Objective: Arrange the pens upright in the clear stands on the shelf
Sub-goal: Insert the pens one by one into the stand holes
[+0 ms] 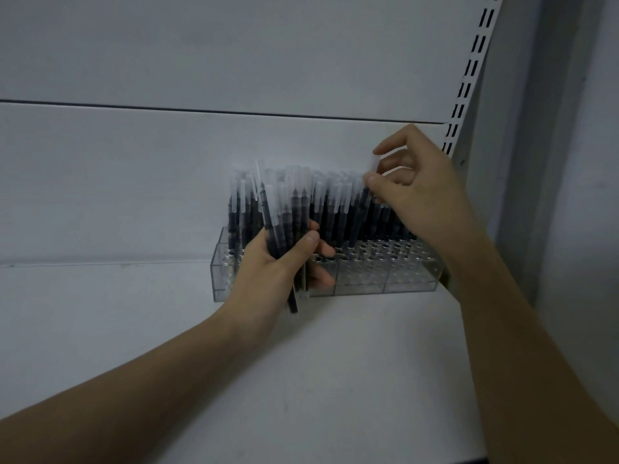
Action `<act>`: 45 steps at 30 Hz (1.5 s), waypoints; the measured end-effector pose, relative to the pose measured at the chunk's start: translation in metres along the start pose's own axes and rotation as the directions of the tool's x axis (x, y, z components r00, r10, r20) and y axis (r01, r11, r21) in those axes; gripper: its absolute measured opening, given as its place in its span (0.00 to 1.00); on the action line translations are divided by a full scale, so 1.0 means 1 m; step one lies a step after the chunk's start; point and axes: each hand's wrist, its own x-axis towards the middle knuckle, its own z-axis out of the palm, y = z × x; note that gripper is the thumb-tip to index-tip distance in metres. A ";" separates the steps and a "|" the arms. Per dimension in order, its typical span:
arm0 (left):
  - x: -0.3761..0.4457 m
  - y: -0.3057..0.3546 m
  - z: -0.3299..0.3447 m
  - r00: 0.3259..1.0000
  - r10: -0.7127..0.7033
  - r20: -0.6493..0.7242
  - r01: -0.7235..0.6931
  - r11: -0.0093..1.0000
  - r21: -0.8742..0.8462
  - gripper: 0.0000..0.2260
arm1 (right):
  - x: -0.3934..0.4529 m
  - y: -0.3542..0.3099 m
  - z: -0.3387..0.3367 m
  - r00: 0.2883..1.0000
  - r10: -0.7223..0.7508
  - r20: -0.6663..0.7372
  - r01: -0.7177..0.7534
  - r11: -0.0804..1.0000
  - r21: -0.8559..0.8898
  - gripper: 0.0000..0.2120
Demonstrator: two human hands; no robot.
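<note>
Clear stands (361, 279) partly hidden: left hand (274, 262) grips a pen bundle (284, 216), right hand (415, 192) pinches one pen (370, 182).

2 bare forearms, no sleeves visible, left hand (278, 262), right hand (418, 192), short trimmed nails

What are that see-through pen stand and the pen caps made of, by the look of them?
The stand looks like clear acrylic or similar hard plastic: glossy, straight-edged walls you can see through. The pen caps seem frosted translucent plastic, milky over dark barrels. Neither can be confirmed by sight.
</note>
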 end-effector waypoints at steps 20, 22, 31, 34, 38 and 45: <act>-0.002 0.000 0.001 0.996 -0.056 0.069 0.054 0.998 0.027 0.09 | -0.002 -0.011 0.012 0.994 -0.085 -0.064 0.090 0.994 0.070 0.02; -0.001 0.001 0.001 0.996 -0.052 0.068 0.050 0.998 0.033 0.10 | -0.004 -0.014 0.017 0.997 -0.060 0.058 0.051 0.987 0.151 0.03; 0.000 0.001 0.002 0.997 -0.046 0.063 0.047 0.999 -0.006 0.11 | -0.007 -0.015 0.029 0.952 0.013 0.307 -0.109 0.948 0.298 0.12; 0.000 0.001 0.002 0.996 -0.048 0.077 0.049 0.999 -0.003 0.11 | -0.006 -0.015 0.027 0.970 0.013 0.244 -0.096 0.939 0.331 0.11; -0.001 -0.001 0.002 0.994 -0.070 0.080 0.071 0.997 -0.009 0.11 | -0.004 -0.015 0.022 0.988 0.033 0.148 -0.087 0.924 0.372 0.11; -0.003 0.003 0.004 0.993 -0.083 0.084 0.089 0.994 -0.067 0.08 | -0.005 -0.017 0.016 0.974 0.063 0.218 -0.173 0.828 0.533 0.12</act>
